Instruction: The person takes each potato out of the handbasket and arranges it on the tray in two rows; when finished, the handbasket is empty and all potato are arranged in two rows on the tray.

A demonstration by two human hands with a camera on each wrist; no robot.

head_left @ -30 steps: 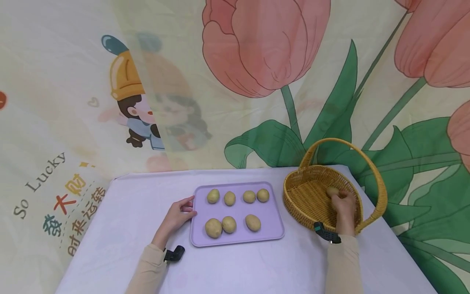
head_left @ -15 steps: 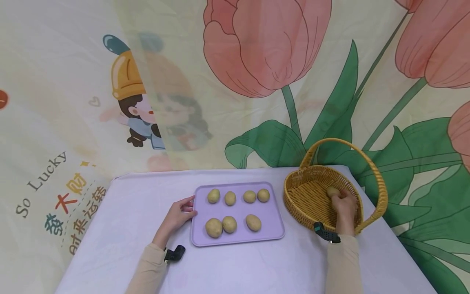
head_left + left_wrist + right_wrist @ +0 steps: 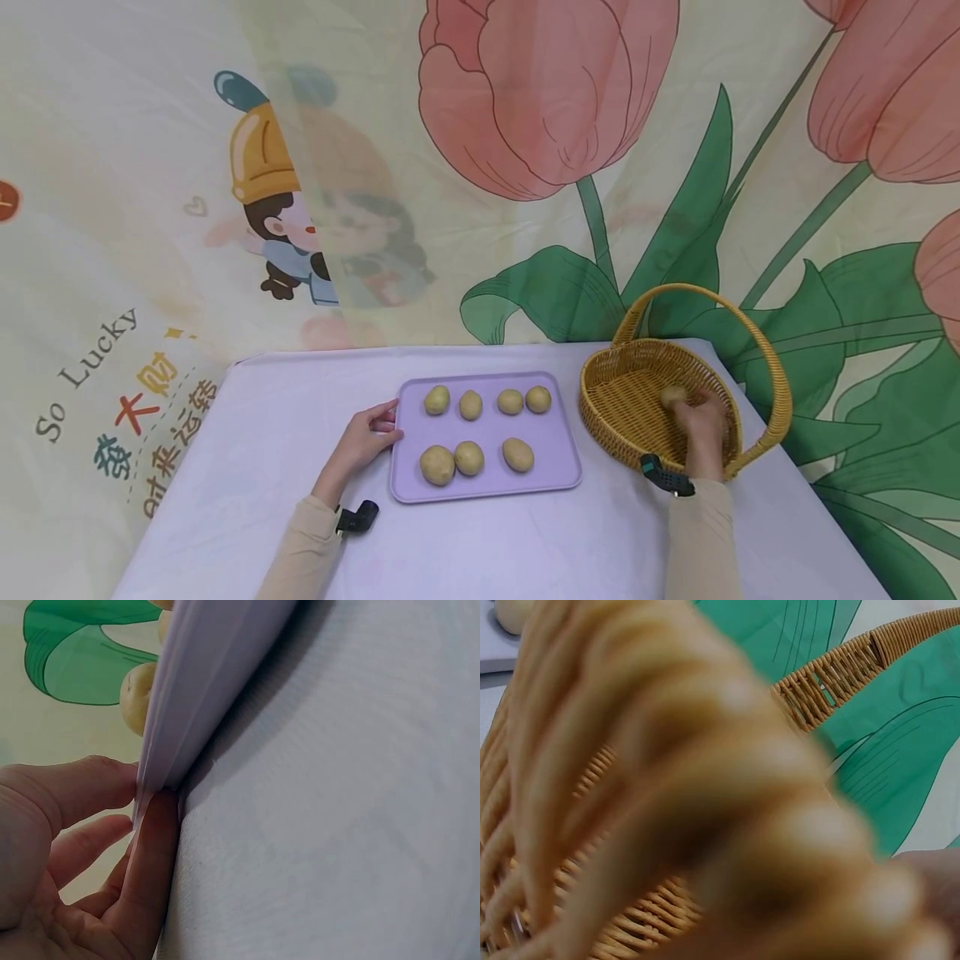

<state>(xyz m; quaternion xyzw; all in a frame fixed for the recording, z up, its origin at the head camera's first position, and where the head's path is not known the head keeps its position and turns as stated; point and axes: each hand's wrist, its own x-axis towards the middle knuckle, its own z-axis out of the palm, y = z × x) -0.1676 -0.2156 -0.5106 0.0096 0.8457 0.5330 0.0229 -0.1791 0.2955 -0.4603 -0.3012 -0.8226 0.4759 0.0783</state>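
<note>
In the head view, my left hand (image 3: 362,442) pinches the left edge of a lilac tray (image 3: 551,437). The left wrist view shows the thumb at the tray's rim and a finger low against its outer side. Several potatoes lie on the tray in two rows, one large potato (image 3: 437,465) at its front left. My right hand (image 3: 703,423) reaches inside a wicker basket (image 3: 602,429) and holds a potato (image 3: 671,397) with its fingertips. In the right wrist view the basket's blurred weave (image 3: 705,772) hides most of that hand and the potato.
The basket's tall arched handle (image 3: 776,383) rises to the right of my right forearm. A white cloth (image 3: 495,550) covers the table. Behind stands a printed backdrop (image 3: 540,275) with tulips and cartoon figures.
Inside the basket, my right hand has shifted slightly left with the potato, and the potato looks blurred now. The left hand and tray have stayed in place.
</note>
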